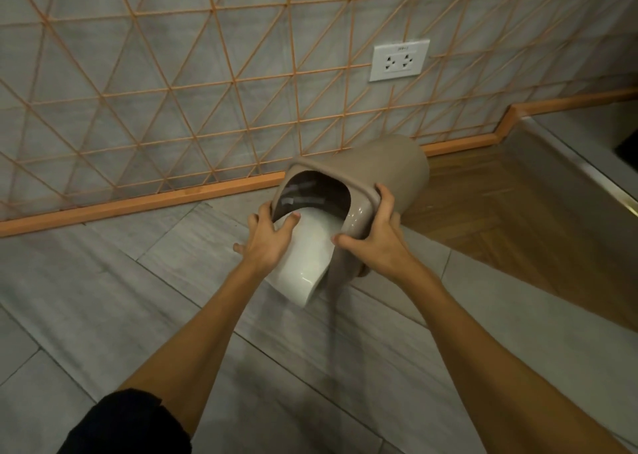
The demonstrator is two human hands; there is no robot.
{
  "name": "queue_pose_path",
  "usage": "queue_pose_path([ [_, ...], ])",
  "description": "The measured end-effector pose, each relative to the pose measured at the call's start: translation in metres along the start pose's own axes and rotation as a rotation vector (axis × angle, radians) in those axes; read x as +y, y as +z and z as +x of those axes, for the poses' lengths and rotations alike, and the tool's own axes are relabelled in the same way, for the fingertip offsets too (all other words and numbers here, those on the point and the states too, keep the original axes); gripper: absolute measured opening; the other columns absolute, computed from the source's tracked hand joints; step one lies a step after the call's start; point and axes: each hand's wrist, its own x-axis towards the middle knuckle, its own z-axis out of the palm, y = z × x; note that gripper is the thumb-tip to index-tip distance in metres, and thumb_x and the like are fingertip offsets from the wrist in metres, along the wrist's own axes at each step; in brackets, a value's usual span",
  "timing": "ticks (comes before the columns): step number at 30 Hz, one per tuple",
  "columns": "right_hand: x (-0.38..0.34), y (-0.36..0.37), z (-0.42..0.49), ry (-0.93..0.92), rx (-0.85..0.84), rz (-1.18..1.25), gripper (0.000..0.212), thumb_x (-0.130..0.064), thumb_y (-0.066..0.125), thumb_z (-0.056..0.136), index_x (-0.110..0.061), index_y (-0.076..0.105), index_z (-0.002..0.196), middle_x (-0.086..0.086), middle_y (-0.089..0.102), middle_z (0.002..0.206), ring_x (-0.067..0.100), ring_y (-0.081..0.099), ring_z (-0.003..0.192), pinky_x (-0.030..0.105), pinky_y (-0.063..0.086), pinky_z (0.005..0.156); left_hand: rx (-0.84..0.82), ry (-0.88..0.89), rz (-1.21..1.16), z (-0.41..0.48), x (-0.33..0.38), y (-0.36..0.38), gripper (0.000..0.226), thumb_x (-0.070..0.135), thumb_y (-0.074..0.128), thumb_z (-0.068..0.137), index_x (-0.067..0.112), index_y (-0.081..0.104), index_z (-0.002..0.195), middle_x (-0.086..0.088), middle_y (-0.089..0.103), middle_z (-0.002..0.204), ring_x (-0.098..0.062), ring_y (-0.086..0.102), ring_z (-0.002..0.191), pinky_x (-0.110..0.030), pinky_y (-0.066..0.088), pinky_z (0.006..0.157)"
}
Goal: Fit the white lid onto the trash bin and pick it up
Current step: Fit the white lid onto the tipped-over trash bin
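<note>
Now bin [386, 167] lying tilted on floor [103, 298], mouth facing 7 o'clock. Left hand [267, 243] gripping lid [307, 253], half inside mouth. Right hand [374, 239] clamping rim. Both looking light, stiff, glossy, likely slippery; gripping edges seeming safest.

Wall [103, 84]: grey tile, overlaid with orange lattice [214, 60] in triangle pattern. White double socket plate [399, 60] on wall, upper right. Orange skirting strip [145, 202] along wall base. Floor: grey stone-look tiles [103, 301] left and centre; wood parquet [500, 218] right. Metal-edged ledge [587, 163] at far right. Light dim, warm.
</note>
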Motion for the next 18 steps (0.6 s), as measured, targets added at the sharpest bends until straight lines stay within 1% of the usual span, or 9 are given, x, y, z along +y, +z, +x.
queue_pose_path([
  [1, -0.006, -0.005, 0.001, -0.015, 0.015, -0.005, 0.111, -0.034, 0.080, 0.072, -0.037, 0.000, 0.148, 0.013, 0.022, 0.145, 0.038, 0.036, 0.129, 0.049, 0.044, 0.100, 0.001, 0.021, -0.034, 0.000, 0.004, -0.007, 0.062, 0.056, 0.047, 0.091, 0.026, 0.033, 0.144, -0.008, 0.035, 0.145, -0.039, 0.042, 0.128, -0.060, 0.015, 0.115],
  [3, -0.020, -0.015, 0.002, -0.030, 0.049, -0.019, 0.109, -0.037, 0.078, 0.073, -0.031, 0.001, 0.150, 0.014, 0.022, 0.149, 0.037, 0.035, 0.133, 0.047, 0.041, 0.104, 0.002, 0.083, -0.121, 0.000, 0.013, -0.023, 0.065, 0.059, 0.051, 0.088, 0.026, 0.036, 0.143, -0.006, 0.034, 0.140, -0.036, 0.045, 0.124, -0.057, 0.029, 0.111],
  [5, -0.035, -0.025, 0.005, -0.027, 0.062, -0.027, 0.109, -0.043, 0.075, 0.074, -0.028, 0.001, 0.151, 0.014, 0.023, 0.153, 0.035, 0.035, 0.136, 0.046, 0.039, 0.107, 0.017, 0.150, -0.165, -0.002, 0.025, -0.041, 0.064, 0.053, 0.055, 0.089, 0.022, 0.039, 0.142, -0.006, 0.032, 0.138, -0.030, 0.045, 0.124, -0.047, 0.038, 0.105],
  [7, -0.051, -0.034, 0.008, -0.011, 0.057, -0.020, 0.111, -0.054, 0.072, 0.068, -0.028, 0.004, 0.152, 0.012, 0.025, 0.155, 0.033, 0.037, 0.136, 0.047, 0.039, 0.108, 0.044, 0.196, -0.135, -0.007, 0.039, -0.057, 0.062, 0.049, 0.056, 0.091, 0.018, 0.040, 0.142, -0.007, 0.031, 0.137, -0.026, 0.044, 0.119, -0.040, 0.038, 0.098],
  [9, -0.067, -0.041, 0.009, 0.022, 0.057, 0.001, 0.117, -0.066, 0.068, 0.057, -0.030, 0.009, 0.151, 0.009, 0.029, 0.155, 0.032, 0.040, 0.135, 0.051, 0.043, 0.105, 0.074, 0.231, -0.084, -0.013, 0.054, -0.073, 0.060, 0.048, 0.055, 0.091, 0.015, 0.041, 0.140, -0.008, 0.031, 0.134, -0.023, 0.044, 0.110, -0.037, 0.037, 0.092],
  [11, -0.079, -0.048, 0.013, 0.070, 0.037, 0.041, 0.117, -0.071, 0.067, 0.053, -0.033, 0.012, 0.150, 0.007, 0.033, 0.154, 0.031, 0.043, 0.134, 0.053, 0.048, 0.100, 0.097, 0.267, -0.034, -0.016, 0.066, -0.088, 0.060, 0.050, 0.053, 0.092, 0.015, 0.042, 0.139, -0.006, 0.031, 0.126, -0.026, 0.048, 0.109, -0.039, 0.038, 0.091],
  [13, -0.084, -0.057, 0.014, 0.102, -0.010, 0.098, 0.114, -0.071, 0.068, 0.055, -0.036, 0.014, 0.149, 0.004, 0.037, 0.151, 0.031, 0.048, 0.129, 0.053, 0.053, 0.093, 0.101, 0.286, 0.035, -0.021, 0.075, -0.099, 0.060, 0.053, 0.050, 0.092, 0.016, 0.043, 0.138, -0.003, 0.030, 0.120, -0.031, 0.051, 0.112, -0.043, 0.041, 0.094],
  [15, -0.086, -0.064, 0.014, 0.167, -0.037, 0.153, 0.113, -0.072, 0.069, 0.054, -0.037, 0.016, 0.148, 0.001, 0.042, 0.147, 0.029, 0.053, 0.123, 0.052, 0.056, 0.086, 0.089, 0.277, 0.122, -0.025, 0.084, -0.103, 0.059, 0.058, 0.045, 0.092, 0.018, 0.045, 0.136, -0.005, 0.033, 0.125, -0.034, 0.051, 0.115, -0.048, 0.040, 0.099],
  [18, -0.087, -0.069, 0.018, 0.234, -0.051, 0.191, 0.105, -0.069, 0.065, 0.058, -0.029, 0.024, 0.147, 0.003, 0.047, 0.137, 0.030, 0.057, 0.113, 0.051, 0.059, 0.077, 0.042, 0.237, 0.219, -0.029, 0.097, -0.105, 0.060, 0.062, 0.039, 0.092, 0.019, 0.049, 0.133, -0.008, 0.034, 0.134, -0.037, 0.049, 0.119, -0.053, 0.035, 0.104],
])
